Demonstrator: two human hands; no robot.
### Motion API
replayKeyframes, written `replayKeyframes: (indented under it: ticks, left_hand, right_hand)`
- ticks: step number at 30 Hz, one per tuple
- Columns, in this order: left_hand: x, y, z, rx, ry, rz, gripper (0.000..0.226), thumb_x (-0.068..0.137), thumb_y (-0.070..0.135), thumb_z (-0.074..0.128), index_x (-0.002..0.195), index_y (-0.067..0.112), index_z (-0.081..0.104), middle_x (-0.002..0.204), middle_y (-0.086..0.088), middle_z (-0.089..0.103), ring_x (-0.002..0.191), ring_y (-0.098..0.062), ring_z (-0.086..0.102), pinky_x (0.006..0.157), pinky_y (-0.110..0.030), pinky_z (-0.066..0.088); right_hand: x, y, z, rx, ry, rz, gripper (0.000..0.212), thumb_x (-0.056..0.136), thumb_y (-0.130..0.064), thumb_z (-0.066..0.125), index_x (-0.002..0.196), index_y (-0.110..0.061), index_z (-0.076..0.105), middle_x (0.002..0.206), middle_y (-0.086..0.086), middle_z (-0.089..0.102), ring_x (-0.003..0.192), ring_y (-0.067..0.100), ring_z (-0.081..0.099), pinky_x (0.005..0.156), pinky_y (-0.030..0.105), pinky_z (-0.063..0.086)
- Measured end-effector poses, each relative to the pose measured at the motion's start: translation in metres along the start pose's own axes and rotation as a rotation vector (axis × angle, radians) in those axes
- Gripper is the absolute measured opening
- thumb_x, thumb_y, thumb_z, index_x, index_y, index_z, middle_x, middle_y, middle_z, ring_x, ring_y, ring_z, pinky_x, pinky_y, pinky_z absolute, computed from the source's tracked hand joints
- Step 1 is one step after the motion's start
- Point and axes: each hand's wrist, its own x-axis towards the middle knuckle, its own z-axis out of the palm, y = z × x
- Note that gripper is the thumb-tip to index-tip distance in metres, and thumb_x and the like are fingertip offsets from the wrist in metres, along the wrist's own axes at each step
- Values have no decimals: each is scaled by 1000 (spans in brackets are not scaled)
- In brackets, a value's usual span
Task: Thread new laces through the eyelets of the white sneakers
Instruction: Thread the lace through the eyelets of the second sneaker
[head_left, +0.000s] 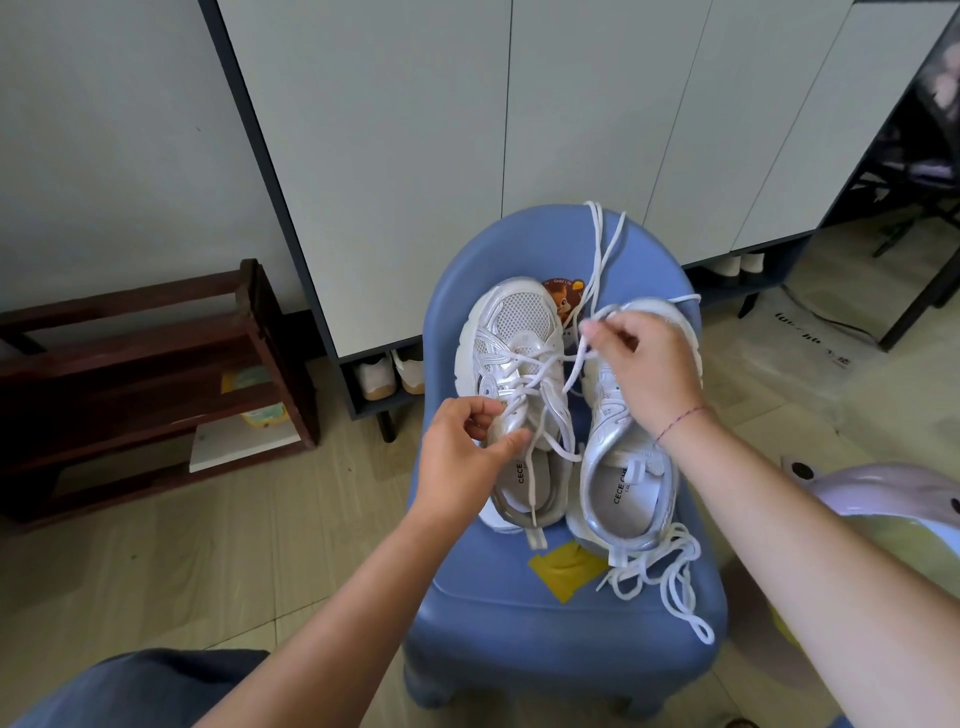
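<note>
Blue chair by cabinet, sneakers side by side on seat. Left grip curled on left sneaker by eyelets. Right grip pinching lace above right sneaker. Spare lace bunched at seat front.

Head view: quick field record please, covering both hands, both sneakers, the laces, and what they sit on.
left hand: grips left sneaker at its side
right hand: pinches threaded lace above right sneaker
left sneaker: partly laced, toe pointing away
right sneaker: eyelets mostly hidden by hand
loose lace: heaped by right sneaker's heel
support: blue chair seat
</note>
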Motion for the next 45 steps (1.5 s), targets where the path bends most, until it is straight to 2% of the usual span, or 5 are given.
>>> replayKeyframes:
  ticks: [6, 18, 25, 35, 45]
  left_hand:
    - [1, -1, 1, -1, 1, 3, 33, 73, 23, 82, 100, 18, 64, 100, -1, 63, 77, -3, 56, 65, -9, 45]
    - [0, -1, 0, -4, 2, -2, 31, 74, 20, 82, 99, 19, 64, 100, -3, 63, 76, -4, 52, 66, -8, 43]
    - [0, 1, 1, -8, 8, -1, 30, 74, 20, 82, 97, 20, 63, 100, -4, 63, 76, -3, 53, 66, -8, 43]
    - [0, -1, 1, 13, 17, 8, 31, 73, 22, 82, 98, 20, 64, 99, -2, 63, 77, -4, 54, 67, -10, 44]
    - [-1, 1, 0, -4, 8, 9, 30, 74, 18, 82, 98, 19, 63, 100, -4, 63, 75, -2, 52, 66, -9, 43]
  right_hand:
    - [-23, 11, 15, -252, -175, -21, 31, 82, -44, 67, 73, -15, 69, 64, -9, 48, 66, 10, 47, 71, 35, 39]
    - [30, 0, -19, 70, 214, 24, 39, 87, -26, 65, 67, 7, 60, 51, -1, 39, 44, 3, 35, 47, 13, 27]
    - [-13, 7, 4, -176, -261, 123, 43, 87, -41, 62, 58, -11, 52, 50, -1, 40, 50, 15, 38, 51, 29, 30]
    - [-15, -2, 9, -463, -365, 160, 45, 90, -48, 54, 56, -19, 45, 58, -3, 45, 67, 22, 47, 69, 32, 35]
    - [-9, -6, 1, 0, -279, 291, 32, 96, -27, 51, 77, -4, 61, 70, 11, 55, 67, 22, 49, 64, 30, 40]
